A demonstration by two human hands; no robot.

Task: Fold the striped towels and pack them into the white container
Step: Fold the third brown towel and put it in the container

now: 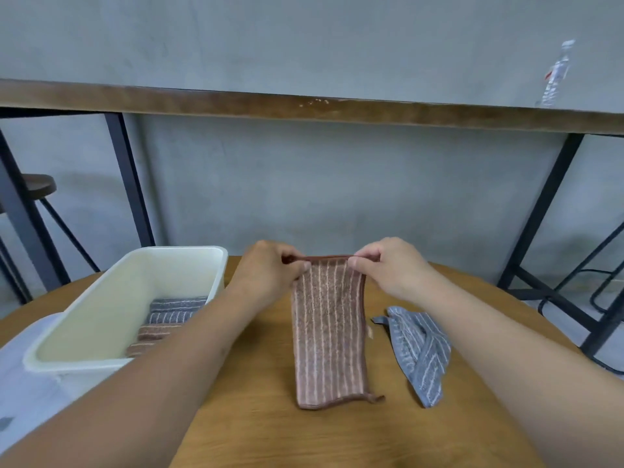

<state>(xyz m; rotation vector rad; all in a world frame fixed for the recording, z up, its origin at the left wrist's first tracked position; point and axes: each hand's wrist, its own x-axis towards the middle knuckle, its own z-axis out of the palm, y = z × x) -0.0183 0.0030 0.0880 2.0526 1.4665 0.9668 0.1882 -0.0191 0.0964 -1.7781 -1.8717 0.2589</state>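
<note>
A brown striped towel (329, 336), folded into a long narrow strip, lies on the round wooden table (270, 434). My left hand (270, 268) pinches its far left corner and my right hand (391, 265) pinches its far right corner, lifting that edge slightly. A crumpled blue-grey striped towel (420, 349) lies just right of it. The white container (101, 332) stands at the left, holding folded towels (169, 319), grey-striped and brown-striped, partly hidden by my left forearm.
A white lid or sheet (23, 393) lies under the container at the left edge. Behind the table stands a long bench-like table with black metal legs (540, 211), a plastic bottle (557, 72) on it, and a stool (37, 187) at far left.
</note>
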